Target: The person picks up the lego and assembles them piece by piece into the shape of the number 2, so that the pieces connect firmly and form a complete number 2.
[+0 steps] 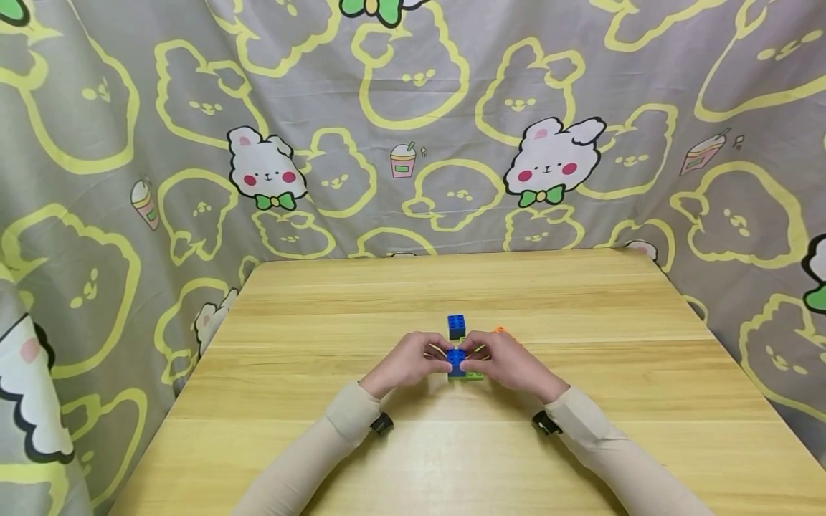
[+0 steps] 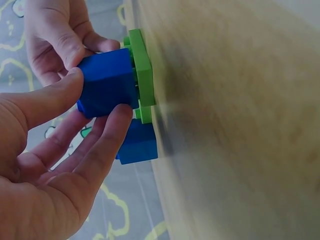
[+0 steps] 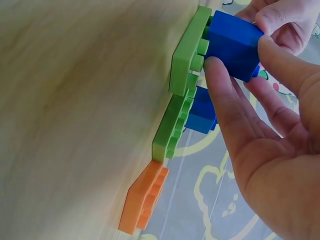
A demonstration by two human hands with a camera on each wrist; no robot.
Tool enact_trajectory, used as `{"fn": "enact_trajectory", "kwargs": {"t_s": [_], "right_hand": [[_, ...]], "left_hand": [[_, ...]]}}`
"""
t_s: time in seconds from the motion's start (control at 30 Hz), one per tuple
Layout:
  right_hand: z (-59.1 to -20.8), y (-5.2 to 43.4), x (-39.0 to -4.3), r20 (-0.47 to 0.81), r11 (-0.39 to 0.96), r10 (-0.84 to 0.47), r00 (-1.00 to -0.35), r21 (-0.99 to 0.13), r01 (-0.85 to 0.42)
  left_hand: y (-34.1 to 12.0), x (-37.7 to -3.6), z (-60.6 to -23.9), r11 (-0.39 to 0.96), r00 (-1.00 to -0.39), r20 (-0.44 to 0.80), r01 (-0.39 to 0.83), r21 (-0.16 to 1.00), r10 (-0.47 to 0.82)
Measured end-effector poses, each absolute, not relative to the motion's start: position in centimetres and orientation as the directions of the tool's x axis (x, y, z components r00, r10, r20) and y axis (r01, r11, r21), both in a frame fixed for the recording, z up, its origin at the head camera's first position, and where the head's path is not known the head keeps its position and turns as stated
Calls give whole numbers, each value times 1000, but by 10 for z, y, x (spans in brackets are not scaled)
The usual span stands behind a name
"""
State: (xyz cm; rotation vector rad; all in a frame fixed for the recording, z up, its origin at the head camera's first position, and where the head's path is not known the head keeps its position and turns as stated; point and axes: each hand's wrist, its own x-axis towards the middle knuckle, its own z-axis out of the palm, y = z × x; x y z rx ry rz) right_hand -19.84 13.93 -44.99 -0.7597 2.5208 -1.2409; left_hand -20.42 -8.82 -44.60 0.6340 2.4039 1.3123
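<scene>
Between my two hands stands a blue toy building block, seated on the studs of a flat light-green brick. My left hand pinches its left side with thumb and fingers. From the other side, my right hand grips the same block, thumb near its upper edge and a fingertip low by the studs. Just beyond is a second blue block, beside another flat green brick.
An orange flat brick lies behind my right hand, close to the farther green brick. All of it is on a wooden table. A grey patterned curtain hangs along the table's back and sides.
</scene>
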Motion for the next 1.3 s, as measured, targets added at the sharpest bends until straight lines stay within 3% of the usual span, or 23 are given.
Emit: {"fn": "enact_trajectory", "kwargs": {"t_s": [1.3], "right_hand": [[-449,138,-198,-11,540,-527,-849,-776,-325]], "left_hand": [[-86,-203,-446,505,-857,-84,218,835,509]]}}
